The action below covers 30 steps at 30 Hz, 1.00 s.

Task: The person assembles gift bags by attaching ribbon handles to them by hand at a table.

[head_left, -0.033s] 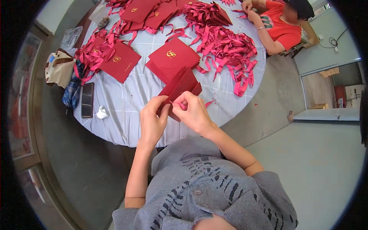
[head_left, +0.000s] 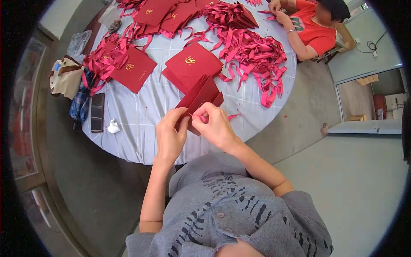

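A dark red paper bag (head_left: 203, 95) stands tilted and partly opened at the near edge of the round table, in front of my body. My left hand (head_left: 170, 133) is closed on its near edge, thumb and fingers pinching the paper. Right beside it, my right hand (head_left: 217, 127) pinches a pink-red ribbon (head_left: 201, 118) against the bag's edge. A loose ribbon end (head_left: 232, 116) shows past the right hand. My fingers hide the spot where ribbon and paper meet. Just beyond lie flat red bags (head_left: 193, 60) with a gold emblem.
A white cloth (head_left: 252, 120) covers the table. Ribbons (head_left: 252, 51) heap at the right, more bags (head_left: 154, 13) at the back, another bag (head_left: 133, 68) at left. A phone (head_left: 97, 112), crumpled tissue (head_left: 113, 126), umbrella (head_left: 79, 107) and cream bag (head_left: 66, 77) line the left edge. A co-worker (head_left: 314, 32) sits far right.
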### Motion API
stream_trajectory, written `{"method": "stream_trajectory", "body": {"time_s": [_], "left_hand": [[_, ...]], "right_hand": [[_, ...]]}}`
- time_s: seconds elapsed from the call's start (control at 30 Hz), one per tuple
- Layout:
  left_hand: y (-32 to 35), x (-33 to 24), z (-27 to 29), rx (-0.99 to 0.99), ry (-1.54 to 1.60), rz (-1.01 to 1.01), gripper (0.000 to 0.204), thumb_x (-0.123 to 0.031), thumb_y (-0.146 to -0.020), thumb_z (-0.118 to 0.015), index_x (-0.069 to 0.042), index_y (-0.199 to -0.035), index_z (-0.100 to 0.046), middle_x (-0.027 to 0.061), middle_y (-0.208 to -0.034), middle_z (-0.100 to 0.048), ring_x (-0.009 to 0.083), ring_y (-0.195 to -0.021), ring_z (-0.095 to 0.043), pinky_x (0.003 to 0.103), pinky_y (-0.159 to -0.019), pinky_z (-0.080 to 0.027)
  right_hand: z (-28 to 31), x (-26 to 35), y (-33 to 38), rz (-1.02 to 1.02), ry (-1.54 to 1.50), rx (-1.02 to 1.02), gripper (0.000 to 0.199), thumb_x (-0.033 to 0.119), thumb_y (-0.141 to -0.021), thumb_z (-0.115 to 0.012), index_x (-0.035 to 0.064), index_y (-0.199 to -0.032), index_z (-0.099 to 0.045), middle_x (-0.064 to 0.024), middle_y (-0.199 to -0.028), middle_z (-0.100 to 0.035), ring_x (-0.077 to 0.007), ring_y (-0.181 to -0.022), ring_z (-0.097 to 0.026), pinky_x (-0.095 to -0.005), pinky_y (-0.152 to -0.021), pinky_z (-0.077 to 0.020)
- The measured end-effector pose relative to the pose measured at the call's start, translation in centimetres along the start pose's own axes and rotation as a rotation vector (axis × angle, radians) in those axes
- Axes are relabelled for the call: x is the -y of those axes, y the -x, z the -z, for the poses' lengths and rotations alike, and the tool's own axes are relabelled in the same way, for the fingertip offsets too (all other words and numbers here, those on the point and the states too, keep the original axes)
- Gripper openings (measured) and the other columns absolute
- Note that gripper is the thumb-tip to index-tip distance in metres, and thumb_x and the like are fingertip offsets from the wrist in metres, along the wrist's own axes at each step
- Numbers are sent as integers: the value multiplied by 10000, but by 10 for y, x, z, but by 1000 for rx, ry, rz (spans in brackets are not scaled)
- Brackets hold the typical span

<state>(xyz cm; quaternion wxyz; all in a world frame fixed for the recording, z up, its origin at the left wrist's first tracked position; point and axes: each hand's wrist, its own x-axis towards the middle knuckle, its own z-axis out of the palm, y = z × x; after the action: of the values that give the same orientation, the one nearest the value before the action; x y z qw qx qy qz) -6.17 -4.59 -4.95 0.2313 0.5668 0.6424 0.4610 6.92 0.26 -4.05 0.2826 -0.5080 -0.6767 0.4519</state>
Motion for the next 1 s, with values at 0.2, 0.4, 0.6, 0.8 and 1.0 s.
{"method": "stream_trajectory", "body": {"time_s": [0.2,0.4,0.6,0.8,1.0], "left_hand": [[4,3,-1,-5,-48,-7,192,11,-767,-623,18,-958,-605,93,-753,-629,109,-617,-569,247,-563,-459],[6,10,-3,9,172,174,203,-1,-779,-629,32,-978,-604,48,-751,-625,73,-620,-539,230,-575,-452],[6,0,-4,31,128,166,200,-8,-770,-623,24,-967,-614,129,-811,-640,165,-665,-609,259,-611,-473],[8,-7,-5,54,-7,47,232,29,-773,-556,-21,-992,-611,148,-842,-616,319,-719,-586,371,-648,-453],[7,5,2,97,-194,-121,229,-17,-791,-551,-46,-1013,-600,116,-829,-614,285,-742,-587,367,-656,-419]], "right_hand": [[-7,-8,3,22,20,-31,115,86,-754,-606,-19,-783,-569,-107,-671,-624,-136,-595,-581,-285,-545,-462],[-5,-7,3,71,6,-74,134,93,-716,-632,7,-744,-533,-170,-691,-603,-341,-658,-604,-413,-604,-482],[-5,-5,4,143,171,-71,149,88,-728,-613,-6,-787,-513,-194,-736,-587,-362,-705,-589,-438,-630,-473],[-12,-11,-1,150,156,-51,137,81,-740,-600,-10,-788,-510,-199,-748,-580,-370,-712,-583,-450,-637,-462],[-5,-13,-3,364,143,-44,196,72,-742,-636,6,-871,-504,-171,-818,-539,-343,-781,-543,-415,-684,-435]]}}
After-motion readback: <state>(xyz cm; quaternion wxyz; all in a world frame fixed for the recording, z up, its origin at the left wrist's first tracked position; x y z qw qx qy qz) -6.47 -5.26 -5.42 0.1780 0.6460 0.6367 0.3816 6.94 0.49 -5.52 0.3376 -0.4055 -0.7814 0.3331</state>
